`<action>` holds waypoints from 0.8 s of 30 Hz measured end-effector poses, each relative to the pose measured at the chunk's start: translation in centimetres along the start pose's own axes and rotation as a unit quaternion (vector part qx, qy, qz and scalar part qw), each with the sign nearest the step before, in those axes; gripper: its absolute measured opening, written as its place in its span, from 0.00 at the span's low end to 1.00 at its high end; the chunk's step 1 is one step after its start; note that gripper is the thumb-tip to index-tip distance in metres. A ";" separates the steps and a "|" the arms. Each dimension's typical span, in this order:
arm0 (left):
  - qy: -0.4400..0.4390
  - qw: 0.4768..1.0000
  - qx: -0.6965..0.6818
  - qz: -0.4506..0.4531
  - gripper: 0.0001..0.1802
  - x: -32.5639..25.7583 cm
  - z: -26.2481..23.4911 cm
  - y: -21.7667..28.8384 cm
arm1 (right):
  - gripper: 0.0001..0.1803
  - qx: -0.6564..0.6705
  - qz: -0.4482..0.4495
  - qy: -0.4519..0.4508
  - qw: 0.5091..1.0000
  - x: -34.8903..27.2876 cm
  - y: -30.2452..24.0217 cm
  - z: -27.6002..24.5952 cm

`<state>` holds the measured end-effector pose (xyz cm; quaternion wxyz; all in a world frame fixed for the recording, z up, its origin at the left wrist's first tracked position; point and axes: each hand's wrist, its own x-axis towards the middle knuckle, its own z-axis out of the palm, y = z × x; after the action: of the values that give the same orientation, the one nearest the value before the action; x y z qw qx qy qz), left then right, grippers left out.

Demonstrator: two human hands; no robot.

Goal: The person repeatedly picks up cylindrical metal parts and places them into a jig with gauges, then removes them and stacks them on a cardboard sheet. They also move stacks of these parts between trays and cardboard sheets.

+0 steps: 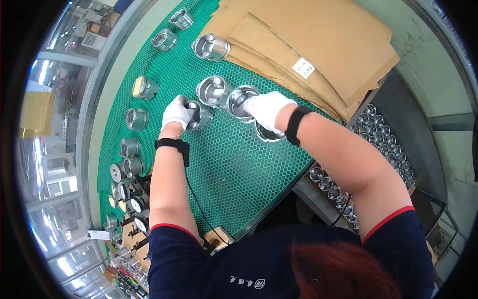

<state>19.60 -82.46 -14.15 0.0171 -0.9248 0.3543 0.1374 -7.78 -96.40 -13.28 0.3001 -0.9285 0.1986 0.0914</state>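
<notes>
White gloves cover both my hands. My left hand (176, 113) is closed on the rim of a metal piston (202, 116) on the green perforated mat (224, 164). Further right, my right hand (266, 108) grips another piston (238, 105), its fingers reaching into the hollow end. A third piston (212, 91) stands between and just beyond the two hands, close against the one in my right hand. Partly hidden under my right wrist is one more piston (269, 133).
Flattened cardboard sheets (323, 35) lie at the far right of the mat. Several pistons line its left side, one being a piston (137, 118). Dial gauges (137, 204) stand at the lower left. Rows of pistons (383, 137) fill trays beyond the right edge.
</notes>
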 end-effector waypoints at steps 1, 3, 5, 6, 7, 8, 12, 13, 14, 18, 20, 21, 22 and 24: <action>-0.001 1.000 0.014 0.003 0.23 -0.6 -0.9 0.7 | 0.15 0.048 0.022 -0.010 0.999 -0.9 0.1 -0.6; -0.038 0.996 0.072 0.032 0.20 -2.7 -2.8 2.5 | 0.15 0.040 -0.012 -0.008 0.999 -5.3 -1.0 -3.5; -0.080 0.987 0.121 0.074 0.20 -4.8 -4.0 5.8 | 0.12 0.000 -0.054 0.066 0.996 -9.1 2.1 -0.9; -0.080 0.988 0.113 0.071 0.20 -5.8 -4.0 7.0 | 0.12 -0.015 -0.072 0.096 0.993 -11.4 3.1 -0.1; -0.086 0.988 0.103 0.075 0.21 -6.8 -3.2 8.2 | 0.14 -0.013 -0.073 0.113 0.991 -14.6 3.5 -0.1; -0.017 0.988 0.061 0.140 0.23 -7.5 -2.1 9.1 | 0.18 0.027 -0.056 0.167 0.984 -17.9 4.3 0.8; 0.194 0.908 0.096 0.358 0.33 -7.1 1.0 10.3 | 0.16 0.112 0.106 0.157 0.976 -32.2 6.2 2.6; 0.197 0.901 0.152 0.356 0.34 -5.8 2.0 9.5 | 0.17 0.111 0.161 0.164 0.967 -35.8 6.5 3.2; 0.093 0.946 0.123 0.286 0.35 -6.1 1.4 11.1 | 0.16 0.107 0.214 0.194 0.951 -39.9 6.4 4.1; -0.012 0.968 0.131 0.212 0.41 -3.7 2.0 10.7 | 0.16 0.078 0.422 0.240 0.871 -55.5 7.0 8.0; 0.054 0.951 0.224 0.208 0.42 -4.6 2.7 11.5 | 0.16 0.048 0.493 0.269 0.826 -63.2 7.6 11.8; 0.105 0.932 0.260 0.228 0.42 -5.0 3.5 10.9 | 0.16 0.038 0.532 0.275 0.800 -66.7 8.1 13.7; 0.108 0.930 0.270 0.226 0.42 -5.6 3.6 10.1 | 0.17 0.015 0.541 0.280 0.793 -70.6 8.9 15.9; 0.039 0.957 0.248 0.143 0.41 -11.0 2.6 16.3 | 0.16 0.004 0.594 0.259 0.761 -77.6 9.6 19.9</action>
<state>0.38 -87.22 -12.68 0.2124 -0.8359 0.5060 0.0099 -83.05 -67.36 -11.89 0.1266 -0.6114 0.7811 0.0065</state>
